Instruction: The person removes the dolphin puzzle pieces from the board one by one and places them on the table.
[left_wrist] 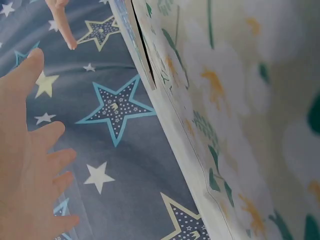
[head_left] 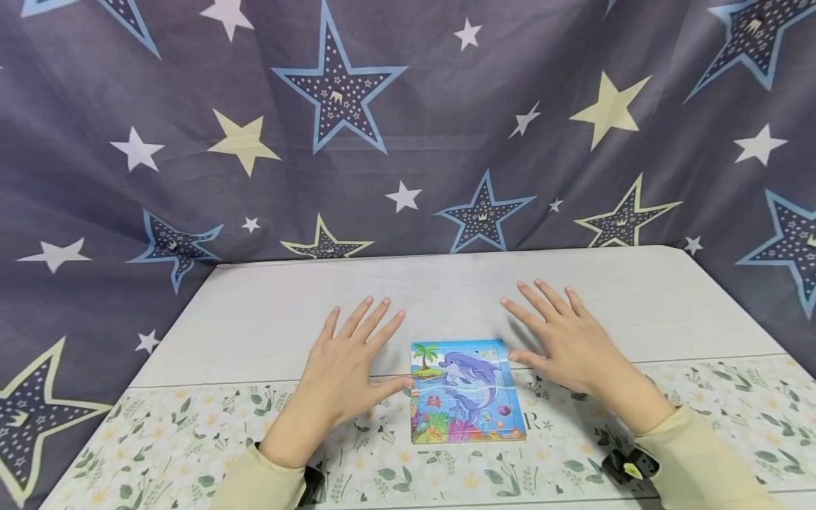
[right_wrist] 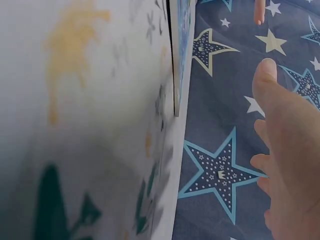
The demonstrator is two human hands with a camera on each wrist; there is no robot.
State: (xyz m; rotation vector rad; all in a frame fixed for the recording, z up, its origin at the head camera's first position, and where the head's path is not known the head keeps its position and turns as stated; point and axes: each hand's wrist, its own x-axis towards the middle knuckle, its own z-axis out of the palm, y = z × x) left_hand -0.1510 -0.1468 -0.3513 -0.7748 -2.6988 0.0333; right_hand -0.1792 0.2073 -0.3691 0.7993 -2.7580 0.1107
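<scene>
A small square jigsaw puzzle (head_left: pixel 468 393) lies flat on the table, its picture showing purple dolphins, a palm island and coral. My left hand (head_left: pixel 347 372) hovers at its left side, fingers spread and thumb pointing toward the puzzle's left edge. On the other side my right hand (head_left: pixel 567 343) is held with fingers spread, its thumb near the upper right edge. Neither hand holds anything. In the left wrist view, the left hand (left_wrist: pixel 30 150) shows its fingers apart above the surface. The right wrist view shows the right hand (right_wrist: pixel 290 145) raised likewise, with the puzzle's thin edge (right_wrist: pixel 175 75) beside it.
A floral cloth (head_left: pixel 210 432) covers the near part of the table, and a plain white surface (head_left: pixel 287 304) lies beyond it. Behind the table hangs a dark curtain (head_left: pixel 408 134) printed with stars. Black straps (head_left: pixel 627 464) with small devices sit at the wrists.
</scene>
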